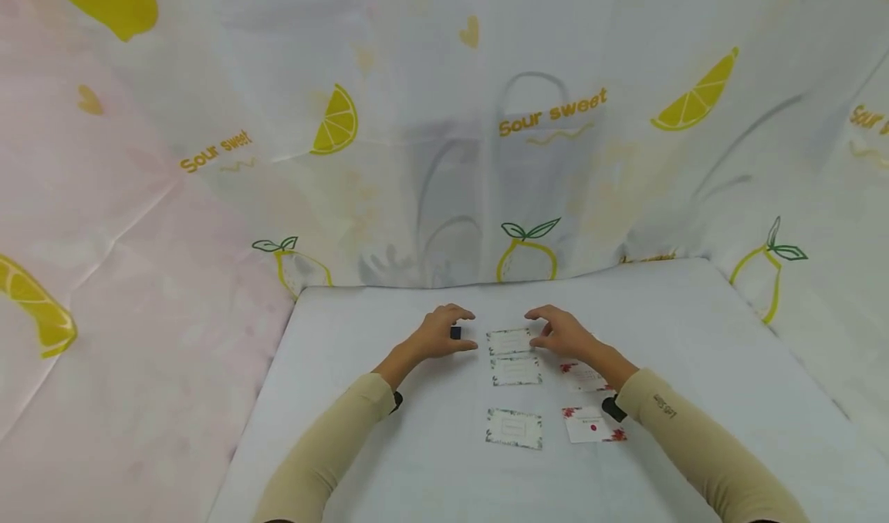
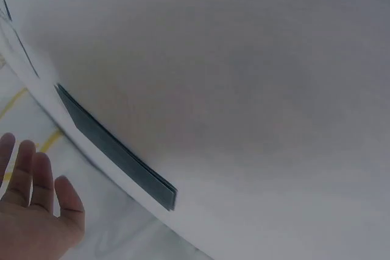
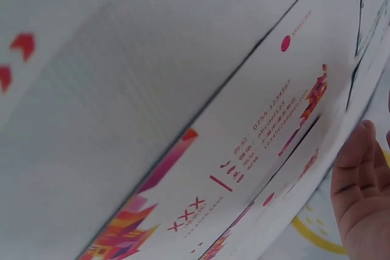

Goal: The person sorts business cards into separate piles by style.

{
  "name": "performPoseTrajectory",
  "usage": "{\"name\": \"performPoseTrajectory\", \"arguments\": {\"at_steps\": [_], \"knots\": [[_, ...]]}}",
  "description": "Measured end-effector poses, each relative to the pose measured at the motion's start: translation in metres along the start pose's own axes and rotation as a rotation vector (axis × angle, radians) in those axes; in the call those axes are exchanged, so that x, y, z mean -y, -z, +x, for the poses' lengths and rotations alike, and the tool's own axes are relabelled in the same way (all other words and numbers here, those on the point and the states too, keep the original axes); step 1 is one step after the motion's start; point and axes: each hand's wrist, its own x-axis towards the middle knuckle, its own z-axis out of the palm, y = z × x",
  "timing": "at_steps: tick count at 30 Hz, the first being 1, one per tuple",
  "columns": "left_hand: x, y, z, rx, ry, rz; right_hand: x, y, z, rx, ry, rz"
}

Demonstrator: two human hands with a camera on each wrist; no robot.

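Observation:
My left hand (image 1: 436, 333) is over the far part of the table, its thumb and fingers spread apart with nothing held. Just behind it lies a dark stack of cards (image 1: 455, 332), seen in the left wrist view as a thin dark pile (image 2: 116, 147) beyond the palm. Facing it, my right hand (image 1: 566, 333) has its thumb tip right at the right edge of a leaf-bordered card (image 1: 507, 342). A second leaf-bordered card (image 1: 515, 371) lies directly below that one. White cards with red and orange print (image 3: 244, 120) show in the right wrist view.
Nearer on the white table (image 1: 389, 461) lie another leaf-bordered card (image 1: 514, 428) and a red-flowered card (image 1: 590, 424). The right forearm partly covers a further red-flowered card (image 1: 582, 379). A lemon-print cloth (image 1: 430, 199) hangs behind the table's far edge.

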Motion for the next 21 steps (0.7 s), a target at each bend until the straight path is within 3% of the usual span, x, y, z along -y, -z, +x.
{"name": "performPoseTrajectory", "arguments": {"at_steps": [8,12,21], "knots": [[-0.011,-0.018,0.028,0.092,0.057,0.087,-0.004,-0.007,0.004,0.04,-0.087,-0.047],[-0.016,-0.025,0.039,0.139,0.08,0.123,-0.005,-0.01,0.006,0.052,-0.09,-0.091],[-0.028,-0.028,0.043,0.175,0.138,0.184,0.001,-0.015,0.012,0.089,-0.035,-0.105]]}}
